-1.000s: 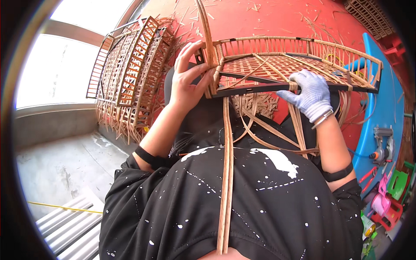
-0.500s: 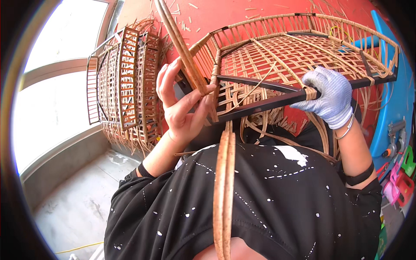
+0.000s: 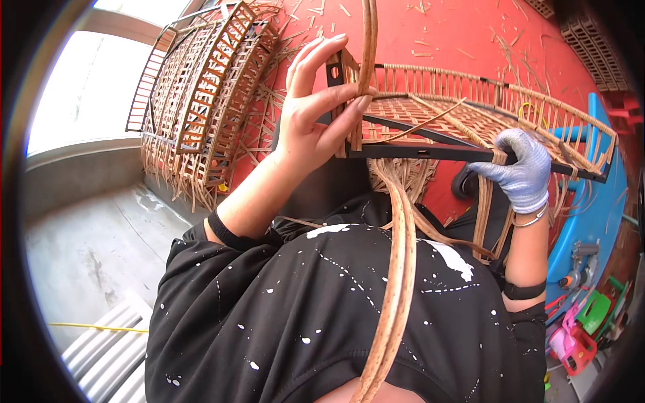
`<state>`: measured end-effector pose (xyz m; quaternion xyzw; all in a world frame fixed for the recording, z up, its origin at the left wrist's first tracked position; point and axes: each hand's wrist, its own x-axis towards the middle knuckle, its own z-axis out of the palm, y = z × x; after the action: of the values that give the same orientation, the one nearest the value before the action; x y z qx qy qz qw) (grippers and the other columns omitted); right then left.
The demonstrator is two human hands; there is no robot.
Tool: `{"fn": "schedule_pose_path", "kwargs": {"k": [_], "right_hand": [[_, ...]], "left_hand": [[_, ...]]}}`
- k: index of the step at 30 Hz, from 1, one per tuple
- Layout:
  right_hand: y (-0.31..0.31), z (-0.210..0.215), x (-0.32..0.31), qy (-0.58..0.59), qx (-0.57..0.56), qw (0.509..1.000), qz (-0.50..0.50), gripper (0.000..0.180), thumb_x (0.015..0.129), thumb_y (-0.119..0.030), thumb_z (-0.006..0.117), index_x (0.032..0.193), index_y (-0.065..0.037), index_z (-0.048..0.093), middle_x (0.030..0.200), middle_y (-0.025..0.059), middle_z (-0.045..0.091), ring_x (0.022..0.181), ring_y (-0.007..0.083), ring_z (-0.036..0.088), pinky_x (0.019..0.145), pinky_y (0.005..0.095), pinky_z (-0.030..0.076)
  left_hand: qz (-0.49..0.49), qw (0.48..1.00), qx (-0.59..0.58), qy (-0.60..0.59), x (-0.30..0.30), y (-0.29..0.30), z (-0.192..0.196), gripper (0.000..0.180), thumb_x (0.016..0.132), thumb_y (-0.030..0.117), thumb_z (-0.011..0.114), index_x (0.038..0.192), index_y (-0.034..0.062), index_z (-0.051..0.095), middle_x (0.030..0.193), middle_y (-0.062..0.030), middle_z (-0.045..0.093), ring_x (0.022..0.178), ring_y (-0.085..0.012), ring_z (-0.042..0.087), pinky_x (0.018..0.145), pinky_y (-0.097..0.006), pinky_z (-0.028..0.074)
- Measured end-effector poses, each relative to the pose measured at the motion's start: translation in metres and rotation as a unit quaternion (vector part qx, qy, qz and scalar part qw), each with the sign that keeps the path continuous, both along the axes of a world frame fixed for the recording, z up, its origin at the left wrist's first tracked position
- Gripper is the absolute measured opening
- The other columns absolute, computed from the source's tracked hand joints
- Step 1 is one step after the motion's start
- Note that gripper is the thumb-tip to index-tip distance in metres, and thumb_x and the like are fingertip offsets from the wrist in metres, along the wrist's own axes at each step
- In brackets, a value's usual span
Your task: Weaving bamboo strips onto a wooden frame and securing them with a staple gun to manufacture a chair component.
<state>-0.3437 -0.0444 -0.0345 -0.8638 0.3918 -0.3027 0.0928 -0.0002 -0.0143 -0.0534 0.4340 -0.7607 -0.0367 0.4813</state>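
Observation:
A black metal frame (image 3: pixel 430 151) partly woven with tan rattan rests in front of me, its rim wrapped in cane. My bare left hand (image 3: pixel 310 114) pinches a rattan strip (image 3: pixel 367 47) against the frame's left corner post. That strip runs down past my chest as a thick bundle (image 3: pixel 398 282). My right hand (image 3: pixel 521 171), in a grey-blue knit glove, grips the frame's front bar together with several loose rattan strands (image 3: pixel 482 215) that hang below it.
Several finished woven frames (image 3: pixel 201 101) lean stacked at the upper left on the red floor (image 3: pixel 457 33), which is littered with cane scraps. A blue panel (image 3: pixel 591 221) and small colourful tools (image 3: pixel 578 336) lie at the right. Grey concrete lies at the lower left.
The frame has tipped flatter and moved right. My left hand has slid up the corner post along the strip. My gloved hand has shifted lower on the front bar.

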Motion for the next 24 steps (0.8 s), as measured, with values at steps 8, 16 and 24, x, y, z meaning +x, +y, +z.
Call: {"fn": "schedule_pose_path", "kwargs": {"k": [8,16,24], "right_hand": [[-0.009,0.010,0.005,0.025,-0.020,0.999,-0.044,0.055,0.059,-0.049,0.090,0.081,-0.006,0.064,0.073,0.0074,0.060,0.062,0.0230,0.060,0.059,0.0331,0.051],[0.022,0.056,0.040,0.015,0.012,1.000,0.014,0.054,0.074,-0.018,0.082,0.124,-0.006,0.064,0.121,0.0132,0.063,0.115,0.0327,0.062,0.102,0.0380,0.049],[0.087,0.065,0.111,0.087,0.022,0.954,0.286,0.042,0.083,-0.009,0.063,0.124,-0.017,0.068,0.129,0.0031,0.067,0.129,0.0267,0.057,0.114,0.0440,0.034]], "left_hand": [[-0.011,0.999,-0.015,0.026,0.008,-0.020,0.007,0.019,0.080,0.013,0.076,0.098,0.0101,0.078,0.141,-0.0170,0.055,0.133,-0.0372,0.049,0.112,-0.049,0.036],[0.002,0.999,-0.031,-0.007,0.007,-0.017,0.012,0.016,0.083,0.013,0.076,0.098,0.0098,0.078,0.140,-0.0151,0.057,0.135,-0.0368,0.047,0.112,-0.048,0.036],[0.027,0.998,-0.053,0.000,0.003,-0.009,0.013,0.017,0.081,0.015,0.079,0.097,0.0110,0.078,0.135,-0.0136,0.060,0.129,-0.0346,0.052,0.109,-0.047,0.039]]}}
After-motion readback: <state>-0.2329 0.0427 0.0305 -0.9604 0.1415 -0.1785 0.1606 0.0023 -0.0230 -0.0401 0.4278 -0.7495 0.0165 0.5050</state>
